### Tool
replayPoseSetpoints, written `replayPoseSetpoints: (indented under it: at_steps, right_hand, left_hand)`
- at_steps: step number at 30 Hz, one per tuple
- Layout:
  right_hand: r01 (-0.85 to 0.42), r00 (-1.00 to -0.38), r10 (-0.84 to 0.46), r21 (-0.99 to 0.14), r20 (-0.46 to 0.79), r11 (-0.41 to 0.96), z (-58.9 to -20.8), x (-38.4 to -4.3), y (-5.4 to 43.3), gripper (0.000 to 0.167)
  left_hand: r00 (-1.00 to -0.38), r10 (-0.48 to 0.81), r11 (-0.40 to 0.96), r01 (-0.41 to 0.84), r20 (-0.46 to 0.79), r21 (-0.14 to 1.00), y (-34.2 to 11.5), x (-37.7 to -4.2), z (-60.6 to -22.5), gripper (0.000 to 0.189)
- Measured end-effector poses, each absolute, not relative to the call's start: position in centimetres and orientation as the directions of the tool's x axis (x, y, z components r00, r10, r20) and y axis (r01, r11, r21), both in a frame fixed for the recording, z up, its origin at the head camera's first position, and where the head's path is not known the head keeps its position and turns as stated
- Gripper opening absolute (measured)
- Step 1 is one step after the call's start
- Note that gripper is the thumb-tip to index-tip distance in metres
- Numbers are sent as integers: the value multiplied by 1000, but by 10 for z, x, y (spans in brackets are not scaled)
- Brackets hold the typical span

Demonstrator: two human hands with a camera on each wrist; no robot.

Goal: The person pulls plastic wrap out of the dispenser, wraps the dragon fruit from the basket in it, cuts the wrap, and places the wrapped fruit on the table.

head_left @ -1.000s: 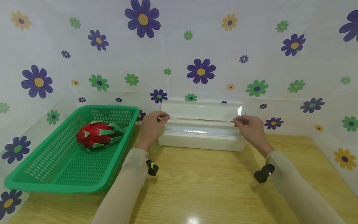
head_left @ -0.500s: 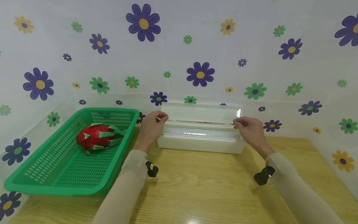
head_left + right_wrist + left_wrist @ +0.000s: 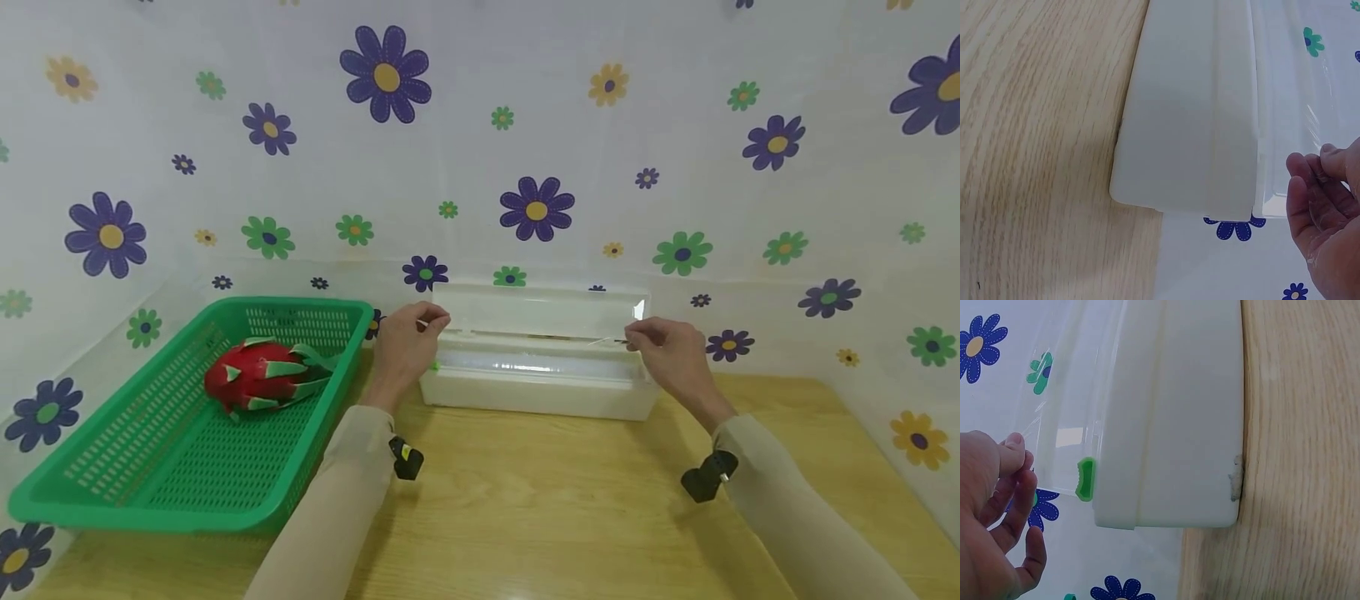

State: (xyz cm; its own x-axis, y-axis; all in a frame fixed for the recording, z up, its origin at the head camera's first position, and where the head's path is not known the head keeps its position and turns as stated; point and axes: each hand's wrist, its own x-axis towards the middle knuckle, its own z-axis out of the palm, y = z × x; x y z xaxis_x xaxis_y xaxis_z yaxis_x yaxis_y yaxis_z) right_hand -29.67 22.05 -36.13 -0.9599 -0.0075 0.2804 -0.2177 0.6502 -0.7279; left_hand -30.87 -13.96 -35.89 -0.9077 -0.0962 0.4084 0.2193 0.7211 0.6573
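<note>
A long white cling film dispenser (image 3: 536,397) stands at the back of the table, its clear lid (image 3: 536,308) raised against the wall. Inside lies a shiny roll of cling film (image 3: 525,363). My left hand (image 3: 402,350) pinches the cling film between thumb and forefinger at the left end, above the box. At the right end my right hand (image 3: 675,354) pinches it the same way. Fine creases in the cling film (image 3: 1314,122) run toward the right fingertips in the right wrist view. A green slider (image 3: 1086,479) sits by the lid's hinge side in the left wrist view.
Left of the dispenser stands a green plastic basket (image 3: 142,521) holding a red dragon fruit (image 3: 258,375) with green scales. The wooden table (image 3: 540,500) meets a white flower-printed sheet (image 3: 465,142) behind and at the sides.
The head view has tilted up a little, so the scene sits lower. Both hands keep their pinch almost in place, and a pale streak of film now shows by the right fingertips.
</note>
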Motion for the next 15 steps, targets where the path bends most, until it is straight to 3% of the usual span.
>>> replayPoseSetpoints:
  at_steps: [15]
  right_hand:
    - [-323,-911,-41,-646,411,692,-353,-293,224,20]
  left_hand:
    - [-892,-44,762,261,450,592,-138,-310,-350,18]
